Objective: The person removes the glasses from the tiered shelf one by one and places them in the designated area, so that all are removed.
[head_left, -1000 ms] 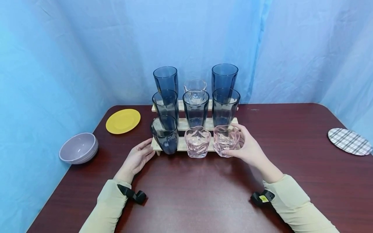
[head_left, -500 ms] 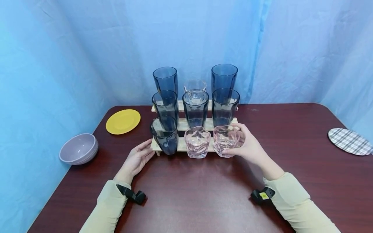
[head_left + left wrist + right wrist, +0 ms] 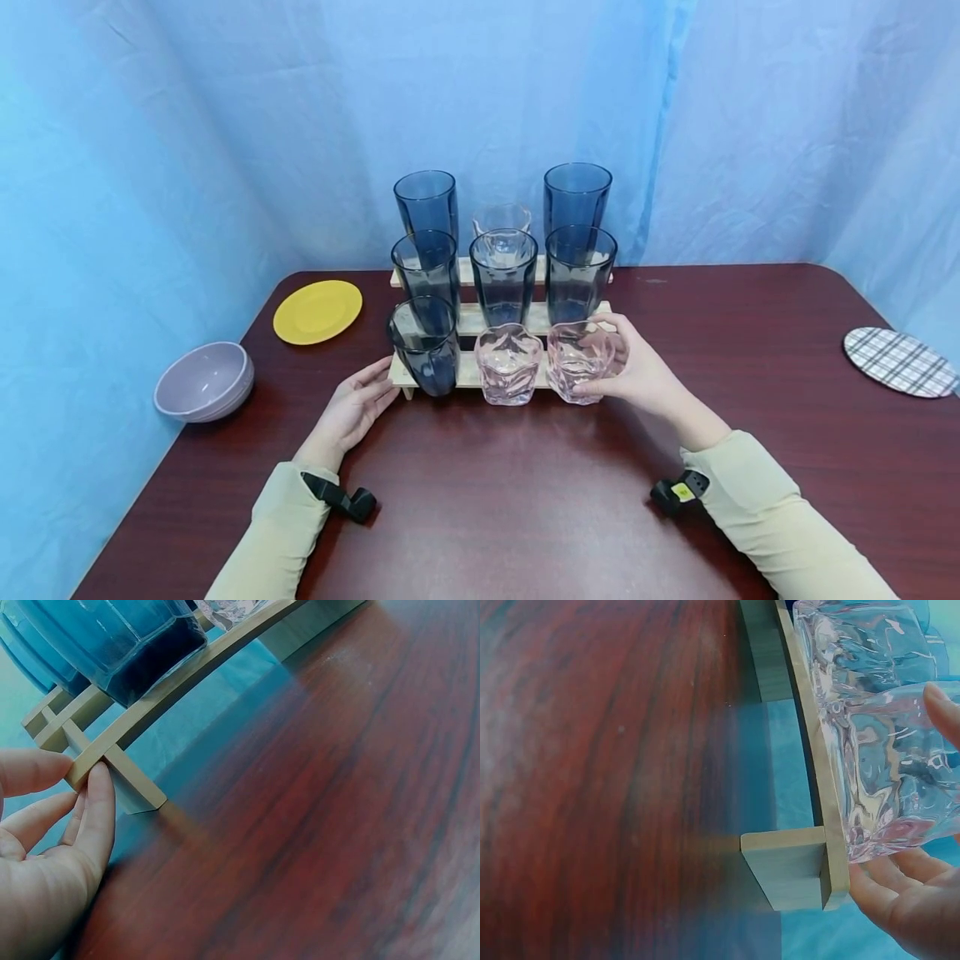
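A tiered wooden rack [image 3: 468,377] carries rows of glasses. My left hand [image 3: 358,406] pinches the left end of its lowest tier; in the left wrist view the thumb and fingertips meet at the corner of the slat [image 3: 124,735]. At the right end of that tier, my right hand [image 3: 637,375] holds a pink wavy tumbler [image 3: 573,358], thumb on the near side and the other fingers behind. A second pink tumbler [image 3: 510,362] stands beside it in the middle. Left of that is a tall blue-grey glass [image 3: 426,354].
Higher tiers hold several tall blue-grey glasses [image 3: 504,287] and one clear tumbler [image 3: 498,218]. A yellow plate [image 3: 317,312] and a lilac bowl [image 3: 206,383] are on the left of the dark red table [image 3: 480,500]. A checked oval mat [image 3: 900,362] lies far right. Blue curtains hang behind.
The right wrist has shifted up very slightly, and the tumbler it holds has edged a touch left. My left hand stays in place on the rack.
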A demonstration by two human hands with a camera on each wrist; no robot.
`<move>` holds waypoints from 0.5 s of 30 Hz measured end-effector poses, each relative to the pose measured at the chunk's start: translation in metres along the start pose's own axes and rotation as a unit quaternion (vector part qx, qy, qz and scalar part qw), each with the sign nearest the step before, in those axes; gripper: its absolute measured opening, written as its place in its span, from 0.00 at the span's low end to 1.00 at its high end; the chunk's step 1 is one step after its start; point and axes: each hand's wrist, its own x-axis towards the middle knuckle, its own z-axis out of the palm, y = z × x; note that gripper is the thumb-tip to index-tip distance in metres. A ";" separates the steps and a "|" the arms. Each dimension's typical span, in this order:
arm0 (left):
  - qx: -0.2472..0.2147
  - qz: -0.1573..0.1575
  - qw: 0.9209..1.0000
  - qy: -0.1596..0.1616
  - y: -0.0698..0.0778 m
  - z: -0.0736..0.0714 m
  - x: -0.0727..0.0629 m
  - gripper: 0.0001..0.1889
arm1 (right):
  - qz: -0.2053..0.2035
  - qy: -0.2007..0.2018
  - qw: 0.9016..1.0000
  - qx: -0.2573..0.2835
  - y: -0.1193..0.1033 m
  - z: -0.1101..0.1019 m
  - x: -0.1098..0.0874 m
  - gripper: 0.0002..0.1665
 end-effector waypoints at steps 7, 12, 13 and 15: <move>-0.003 0.006 1.000 -0.007 0.001 0.000 0.000 0.30 | -0.010 0.008 0.999 -0.032 -0.001 -0.001 0.001 0.50; -0.005 0.006 1.000 -0.003 0.001 0.000 0.000 0.30 | -0.012 0.016 0.998 -0.062 -0.002 -0.002 -0.001 0.50; -0.004 0.006 1.000 -0.002 0.001 0.000 0.000 0.30 | -0.013 0.018 0.998 -0.065 -0.002 -0.003 -0.001 0.50; -0.006 0.003 1.000 0.002 0.000 0.000 -0.001 0.30 | -0.011 0.017 0.998 -0.065 -0.002 -0.003 -0.002 0.50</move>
